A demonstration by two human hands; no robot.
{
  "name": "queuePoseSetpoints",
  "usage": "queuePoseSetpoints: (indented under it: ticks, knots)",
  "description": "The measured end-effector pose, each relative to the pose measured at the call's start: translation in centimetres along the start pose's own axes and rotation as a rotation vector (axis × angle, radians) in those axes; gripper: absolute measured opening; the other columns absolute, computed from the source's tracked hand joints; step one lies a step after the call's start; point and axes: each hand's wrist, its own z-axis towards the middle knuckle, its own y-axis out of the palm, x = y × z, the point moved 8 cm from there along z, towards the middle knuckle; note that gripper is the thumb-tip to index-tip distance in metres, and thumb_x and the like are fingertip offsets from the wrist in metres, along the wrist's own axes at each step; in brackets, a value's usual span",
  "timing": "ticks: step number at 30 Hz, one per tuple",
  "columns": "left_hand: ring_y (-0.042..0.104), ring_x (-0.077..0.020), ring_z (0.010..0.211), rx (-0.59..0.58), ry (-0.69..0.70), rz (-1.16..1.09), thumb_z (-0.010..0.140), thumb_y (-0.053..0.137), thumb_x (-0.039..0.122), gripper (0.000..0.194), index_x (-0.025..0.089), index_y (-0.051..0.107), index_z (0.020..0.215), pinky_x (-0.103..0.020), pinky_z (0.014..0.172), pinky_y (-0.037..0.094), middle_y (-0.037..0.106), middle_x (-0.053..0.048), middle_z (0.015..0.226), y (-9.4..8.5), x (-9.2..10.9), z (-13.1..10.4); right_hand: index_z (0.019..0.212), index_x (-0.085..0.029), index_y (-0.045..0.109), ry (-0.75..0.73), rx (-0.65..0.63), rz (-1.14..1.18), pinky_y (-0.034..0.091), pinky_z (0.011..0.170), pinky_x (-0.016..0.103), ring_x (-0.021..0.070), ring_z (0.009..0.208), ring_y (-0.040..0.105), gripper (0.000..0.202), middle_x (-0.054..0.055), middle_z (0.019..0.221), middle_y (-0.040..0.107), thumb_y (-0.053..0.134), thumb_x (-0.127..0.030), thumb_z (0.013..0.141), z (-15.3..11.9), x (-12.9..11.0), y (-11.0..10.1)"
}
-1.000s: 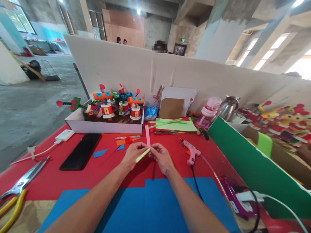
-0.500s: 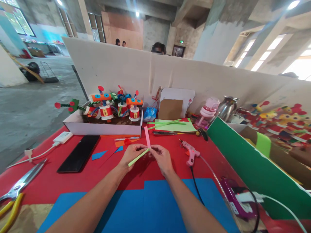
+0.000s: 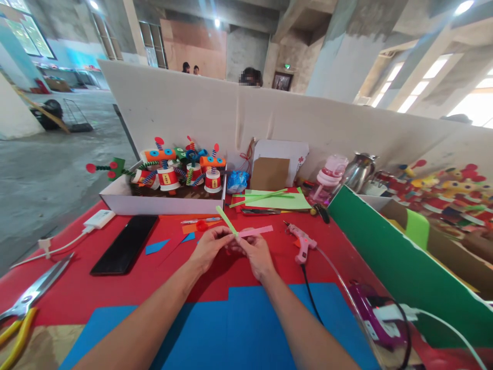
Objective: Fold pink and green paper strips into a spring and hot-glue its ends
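Two narrow paper strips meet between my fingertips above the red tabletop [image 3: 169, 288]. The green paper strip [image 3: 226, 220] points up and to the left, away from me. To the right lies the pink paper strip [image 3: 259, 231], over the fingers on that side. My left hand [image 3: 210, 247] pinches the strips where they join. Close beside it, my right hand [image 3: 254, 252] pinches the same joint, thumb on top. The hidden undersides keep me from seeing how the strips are fixed together.
A pink glue gun [image 3: 302, 241] lies right of my hands. Scissors [image 3: 34, 288] and a black phone [image 3: 125, 244] are at left. Behind stand a white box [image 3: 165, 205] of paper-cup figures and green paper sheets [image 3: 275, 201]. A green box [image 3: 404, 262] borders the right.
The joined strips have turned clockwise. Pink swung from pointing away to pointing right, and green swung from lying over my left hand to pointing away and left.
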Motion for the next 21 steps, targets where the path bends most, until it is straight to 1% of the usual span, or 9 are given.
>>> queuePoseSetpoints:
  ticks: [3,7,12,16,19,21]
  knots:
    - [0.051,-0.0096,0.053,0.027,0.0,0.052,0.06,0.076,0.036,0.027,0.013,0.065,0.068,-0.023,0.053,0.041,0.06,-0.001,0.06,-0.3,0.0,0.1,0.078,-0.019,0.057,0.009,-0.004,-0.006,0.055,0.06,0.028,0.0163,0.057,0.066,0.037,-0.001,0.064,0.069,0.081,-0.036,0.057,-0.1,0.0,-0.1]
    - [0.051,-0.0104,0.052,0.028,-0.03,0.114,0.06,0.074,0.04,0.029,0.014,0.064,0.068,-0.025,0.053,0.042,0.06,0.0,0.059,-0.2,0.0,0.0,0.082,-0.018,0.061,0.015,0.039,-0.036,0.053,0.06,0.025,0.012,0.055,0.063,0.036,-0.001,0.064,0.068,0.08,-0.034,0.057,0.1,0.2,-0.9]
    - [0.051,-0.0106,0.054,0.033,-0.01,0.174,0.059,0.074,0.043,0.032,0.015,0.062,0.069,-0.024,0.054,0.041,0.061,-0.001,0.061,0.0,0.5,-0.1,0.076,-0.019,0.061,-0.036,0.064,-0.116,0.052,0.058,0.026,0.0132,0.054,0.062,0.028,-0.002,0.062,0.067,0.078,-0.033,0.059,0.4,0.0,-1.4]
    - [0.051,-0.0103,0.053,0.024,-0.001,0.179,0.06,0.073,0.041,0.031,0.015,0.058,0.066,-0.024,0.055,0.04,0.058,0.001,0.058,-0.1,0.4,0.0,0.072,-0.019,0.061,-0.072,0.023,-0.194,0.052,0.059,0.026,0.0139,0.054,0.062,0.024,-0.002,0.059,0.066,0.077,-0.033,0.06,0.2,-0.4,-0.8]
    - [0.05,-0.0107,0.051,0.015,-0.003,0.167,0.061,0.072,0.04,0.03,0.016,0.054,0.061,-0.024,0.054,0.039,0.054,0.002,0.053,-0.1,0.3,0.0,0.073,-0.019,0.062,-0.027,-0.034,-0.188,0.052,0.06,0.027,0.015,0.057,0.064,0.023,0.0,0.061,0.068,0.076,-0.033,0.062,0.1,-0.1,-0.3]
    - [0.05,-0.0107,0.05,0.01,0.002,0.165,0.064,0.07,0.042,0.03,0.017,0.054,0.06,-0.024,0.053,0.039,0.053,0.003,0.051,0.1,0.4,-0.1,0.073,-0.018,0.062,-0.001,-0.04,-0.169,0.051,0.061,0.027,0.015,0.057,0.064,0.023,0.0,0.061,0.068,0.076,-0.033,0.062,0.0,0.1,-0.2]
